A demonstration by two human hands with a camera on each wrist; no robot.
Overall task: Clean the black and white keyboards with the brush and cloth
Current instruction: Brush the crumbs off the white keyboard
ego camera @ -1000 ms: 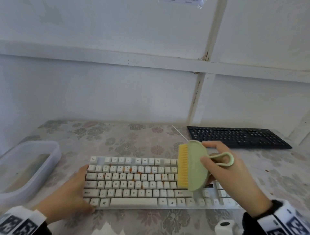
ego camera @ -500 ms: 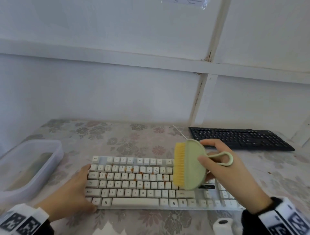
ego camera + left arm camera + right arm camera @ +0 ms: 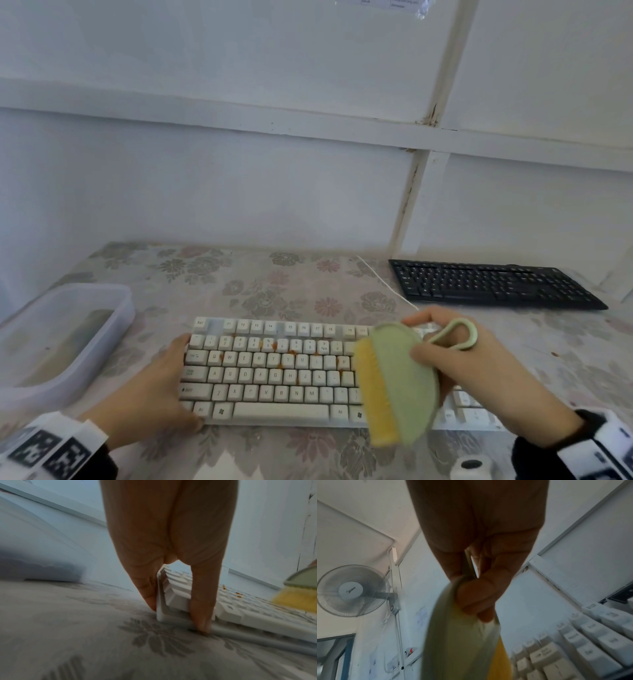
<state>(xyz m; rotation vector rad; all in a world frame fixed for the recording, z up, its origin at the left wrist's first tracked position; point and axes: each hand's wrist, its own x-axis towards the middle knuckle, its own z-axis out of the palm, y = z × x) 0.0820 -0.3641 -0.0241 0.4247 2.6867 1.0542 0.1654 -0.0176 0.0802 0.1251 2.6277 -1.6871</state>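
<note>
A white keyboard [image 3: 274, 371] with orange crumbs between its keys lies in front of me on the flowered table. My left hand [image 3: 154, 390] holds its left end [image 3: 163, 599], fingers along the side edge and thumb at the front edge. My right hand [image 3: 459, 370] grips a pale green brush [image 3: 400, 383] with yellow bristles [image 3: 376, 401] facing left, tilted over the keyboard's right half. In the right wrist view the brush [image 3: 458, 642] is blurred. The black keyboard [image 3: 493, 284] lies at the back right. No cloth is in view.
A translucent plastic tub [image 3: 58, 342] with murky liquid stands at the left. A white cable [image 3: 380, 277] runs back from the white keyboard. A small white round object [image 3: 471, 467] sits at the front edge. White walls close in behind the table.
My right hand has brought the brush down and towards me over the keyboard's right half, tilting it. The left hand stays on the keyboard's left end.
</note>
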